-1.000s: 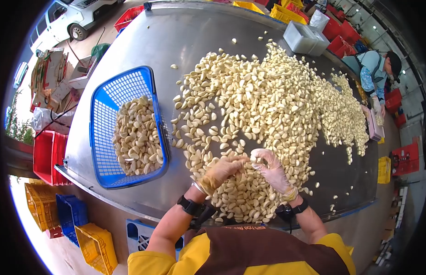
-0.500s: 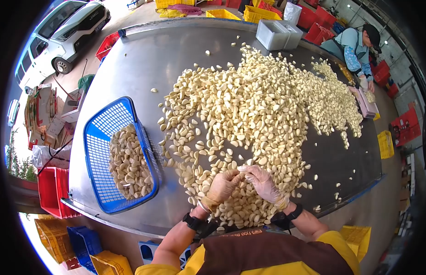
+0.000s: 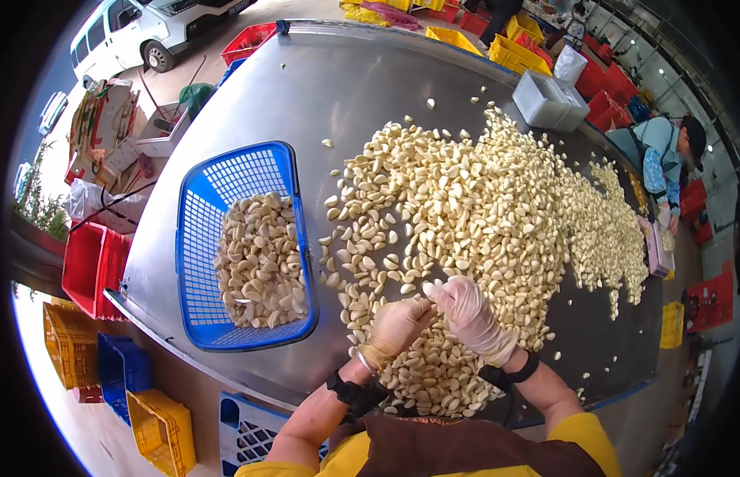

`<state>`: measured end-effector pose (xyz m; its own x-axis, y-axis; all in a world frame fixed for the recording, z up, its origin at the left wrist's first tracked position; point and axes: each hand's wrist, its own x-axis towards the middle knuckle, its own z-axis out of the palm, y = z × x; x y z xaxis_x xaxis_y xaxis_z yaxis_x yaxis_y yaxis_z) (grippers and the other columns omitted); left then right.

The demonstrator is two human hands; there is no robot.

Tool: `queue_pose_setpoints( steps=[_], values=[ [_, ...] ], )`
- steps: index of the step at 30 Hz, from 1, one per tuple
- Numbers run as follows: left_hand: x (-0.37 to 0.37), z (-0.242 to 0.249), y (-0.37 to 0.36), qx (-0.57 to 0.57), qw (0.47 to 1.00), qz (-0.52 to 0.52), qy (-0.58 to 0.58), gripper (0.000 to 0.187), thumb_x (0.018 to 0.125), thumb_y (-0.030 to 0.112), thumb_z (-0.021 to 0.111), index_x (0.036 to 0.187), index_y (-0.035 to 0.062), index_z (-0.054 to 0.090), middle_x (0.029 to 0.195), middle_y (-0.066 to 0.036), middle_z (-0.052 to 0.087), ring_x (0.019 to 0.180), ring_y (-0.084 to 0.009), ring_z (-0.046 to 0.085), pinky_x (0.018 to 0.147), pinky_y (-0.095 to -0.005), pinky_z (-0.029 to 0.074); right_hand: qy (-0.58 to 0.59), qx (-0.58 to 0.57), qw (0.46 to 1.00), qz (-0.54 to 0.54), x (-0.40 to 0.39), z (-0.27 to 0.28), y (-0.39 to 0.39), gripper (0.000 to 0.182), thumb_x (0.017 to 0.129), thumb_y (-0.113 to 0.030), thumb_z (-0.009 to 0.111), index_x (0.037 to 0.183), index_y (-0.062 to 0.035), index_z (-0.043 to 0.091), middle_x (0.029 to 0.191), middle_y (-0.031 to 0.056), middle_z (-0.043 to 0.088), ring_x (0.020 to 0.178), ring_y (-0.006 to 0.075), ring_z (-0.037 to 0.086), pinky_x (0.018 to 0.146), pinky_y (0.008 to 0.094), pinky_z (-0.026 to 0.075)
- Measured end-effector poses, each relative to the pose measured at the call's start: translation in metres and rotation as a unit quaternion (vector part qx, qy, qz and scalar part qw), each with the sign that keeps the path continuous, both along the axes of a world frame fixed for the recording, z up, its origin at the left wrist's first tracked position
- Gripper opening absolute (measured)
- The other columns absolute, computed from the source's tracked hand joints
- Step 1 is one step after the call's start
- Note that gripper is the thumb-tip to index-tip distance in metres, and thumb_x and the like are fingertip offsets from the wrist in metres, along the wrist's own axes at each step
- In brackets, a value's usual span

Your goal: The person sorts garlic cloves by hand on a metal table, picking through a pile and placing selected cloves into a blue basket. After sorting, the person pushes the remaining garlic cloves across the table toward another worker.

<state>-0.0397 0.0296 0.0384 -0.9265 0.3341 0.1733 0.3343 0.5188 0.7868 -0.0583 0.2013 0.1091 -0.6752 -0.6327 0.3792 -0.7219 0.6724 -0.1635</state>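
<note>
Peeled garlic cloves [image 3: 489, 211] lie in a wide heap over the metal table. At the near edge of that heap, my left hand [image 3: 398, 326], in a thin glove, is closed with thumb and fingers pinched together. My right hand [image 3: 469, 314], also gloved, is closed too, its fingertips right beside those of the left. What the fingertips hold is too small and covered to make out. Left of my hands, a blue plastic basket [image 3: 199, 274] stands tilted on the table, with more garlic cloves [image 3: 261, 262] in it.
Grey plastic bins [image 3: 545, 102] stand at the table's far edge. A co-worker [image 3: 660, 155] leans in at the far right beside a pink tray [image 3: 658, 246]. Red crates [image 3: 91, 266] and yellow crates [image 3: 161, 429] sit on the floor at the left; a white van [image 3: 139, 40] is parked beyond.
My view has turned left, so the table, basket and heap appear farther right. Both hands stay close together over the cloves, with the fingertips slightly more apart.
</note>
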Motion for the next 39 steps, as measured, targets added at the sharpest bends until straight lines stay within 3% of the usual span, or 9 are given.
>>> queue_pose_setpoints(
  steps=[2, 4, 8, 12, 15, 19, 22, 26, 39],
  values=[
    [-0.003, -0.013, -0.007, -0.026, 0.998, -0.026, -0.044, 0.021, 0.093, 0.029, 0.064, 0.102, 0.0123, 0.072, 0.074, -0.012, 0.067, 0.067, -0.0285, 0.067, 0.062, -0.0398, 0.052, -0.200, 0.114, 0.972, 0.051, -0.022, -0.021, 0.010, 0.033, 0.093, -0.018, 0.059, 0.125, -0.0108, 0.063, 0.086, 0.0110, 0.062, 0.082, 0.0286, 0.063, 0.076, 0.0393, 0.052],
    [-0.008, -0.008, -0.013, -0.052, 0.981, 0.040, -0.184, 0.020, 0.094, 0.027, 0.062, 0.103, 0.0122, 0.072, 0.077, -0.011, 0.069, 0.070, -0.0263, 0.068, 0.064, -0.0382, 0.052, -0.515, 0.208, 0.831, 0.006, -0.070, 0.012, -0.009, 0.035, 0.097, -0.031, 0.059, 0.129, -0.0166, 0.063, 0.093, 0.0110, 0.070, 0.088, 0.0265, 0.067, 0.079, 0.0376, 0.053],
    [-0.030, 0.000, -0.037, 0.329, 0.855, 0.136, -0.377, 0.018, 0.096, 0.018, 0.060, 0.104, 0.0038, 0.068, 0.084, 0.000, 0.067, 0.068, -0.0094, 0.060, 0.063, -0.0237, 0.047, -0.186, -0.090, 0.978, 0.040, -0.163, -0.065, -0.056, 0.044, 0.099, -0.042, 0.054, 0.132, -0.0129, 0.062, 0.125, 0.0137, 0.065, 0.112, 0.0290, 0.062, 0.101, 0.0366, 0.047],
    [-0.037, 0.010, -0.054, 0.534, 0.739, 0.145, -0.384, 0.020, 0.099, 0.022, 0.054, 0.107, 0.0071, 0.065, 0.092, 0.002, 0.066, 0.073, -0.0045, 0.054, 0.064, -0.0189, 0.041, -0.099, 0.091, 0.991, -0.008, -0.211, -0.092, -0.125, 0.077, 0.094, -0.063, 0.048, 0.152, -0.0154, 0.035, 0.155, 0.0153, 0.034, 0.146, 0.0365, 0.026, 0.115, 0.0613, 0.023],
    [-0.041, 0.015, -0.061, 0.591, 0.684, 0.204, -0.376, 0.021, 0.101, 0.025, 0.056, 0.108, 0.0071, 0.064, 0.094, 0.002, 0.064, 0.072, -0.0054, 0.054, 0.065, -0.0207, 0.044, -0.275, 0.252, 0.928, -0.002, -0.183, -0.069, -0.136, 0.097, 0.081, -0.068, 0.062, 0.157, -0.0214, 0.023, 0.164, 0.0134, 0.014, 0.149, 0.0454, 0.008, 0.109, 0.0761, 0.014],
    [-0.040, -0.024, -0.073, 0.712, 0.581, 0.186, -0.349, 0.019, 0.099, 0.021, 0.060, 0.111, 0.0080, 0.063, 0.098, 0.001, 0.064, 0.083, -0.0116, 0.060, 0.072, -0.0249, 0.048, -0.375, 0.336, 0.816, 0.283, -0.132, -0.045, -0.060, 0.087, 0.082, -0.057, 0.067, 0.155, -0.0300, 0.028, 0.162, 0.0164, 0.016, 0.145, 0.0486, 0.020, 0.114, 0.0586, 0.030],
    [-0.040, -0.022, -0.071, 0.733, 0.552, 0.138, -0.372, 0.018, 0.098, 0.020, 0.061, 0.110, 0.0082, 0.064, 0.097, 0.000, 0.064, 0.083, -0.0126, 0.060, 0.073, -0.0260, 0.048, -0.550, 0.180, 0.808, 0.108, -0.161, 0.015, -0.058, 0.061, 0.093, -0.049, 0.059, 0.147, -0.0237, 0.045, 0.136, 0.0197, 0.056, 0.127, 0.0344, 0.053, 0.107, 0.0403, 0.042],
    [-0.040, -0.004, -0.067, 0.712, 0.520, 0.180, -0.436, 0.017, 0.096, 0.021, 0.063, 0.107, 0.0080, 0.063, 0.094, 0.000, 0.062, 0.081, -0.0103, 0.057, 0.075, -0.0247, 0.047, 0.016, 0.075, 0.989, -0.124, -0.267, -0.071, -0.033, 0.019, 0.092, -0.022, 0.065, 0.106, -0.0094, 0.068, 0.098, 0.0087, 0.066, 0.095, 0.0285, 0.060, 0.086, 0.0417, 0.048],
    [-0.038, -0.003, -0.057, 0.634, 0.637, 0.131, -0.418, 0.035, 0.099, 0.022, 0.060, 0.130, 0.0051, 0.057, 0.092, 0.002, 0.059, 0.080, -0.0073, 0.057, 0.071, -0.0220, 0.047, 0.152, 0.329, 0.913, -0.189, -0.285, -0.123, -0.051, 0.015, 0.086, -0.014, 0.053, 0.089, -0.0099, 0.068, 0.092, 0.0090, 0.063, 0.088, 0.0233, 0.057, 0.077, 0.0413, 0.043]
  ],
)
